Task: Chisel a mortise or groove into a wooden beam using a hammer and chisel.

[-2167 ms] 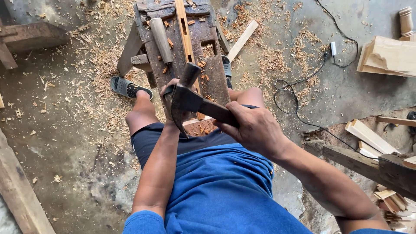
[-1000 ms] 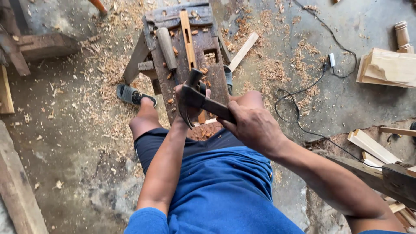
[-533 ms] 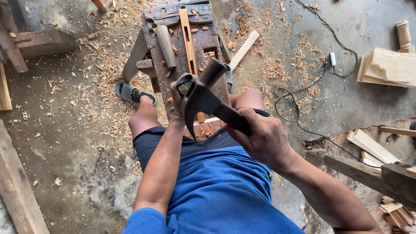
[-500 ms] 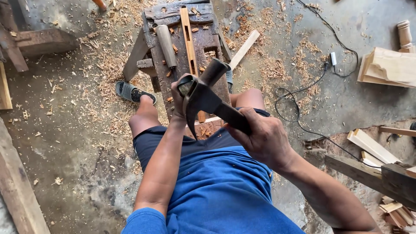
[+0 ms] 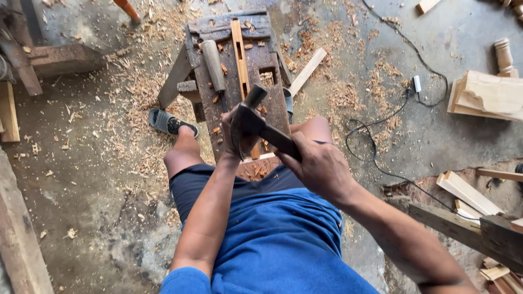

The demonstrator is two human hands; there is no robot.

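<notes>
My right hand grips the dark handle of a hammer, whose dark metal head hangs just over my left hand. My left hand rests with curled fingers on a worn wooden bench that I sit astride; the hammer head hides whatever it holds. A long pale wooden strip with cut slots runs down the bench under that hand. Beside it lies a round wooden mallet.
Wood shavings cover the concrete floor around the bench. My sandalled left foot is planted left of it. A black cable loops at right, near pale wooden blocks and offcuts. Dark beams lie at left.
The hammer rose from my left hand after one second ago and has now dropped back close over it. My left hand has stayed on the bench.
</notes>
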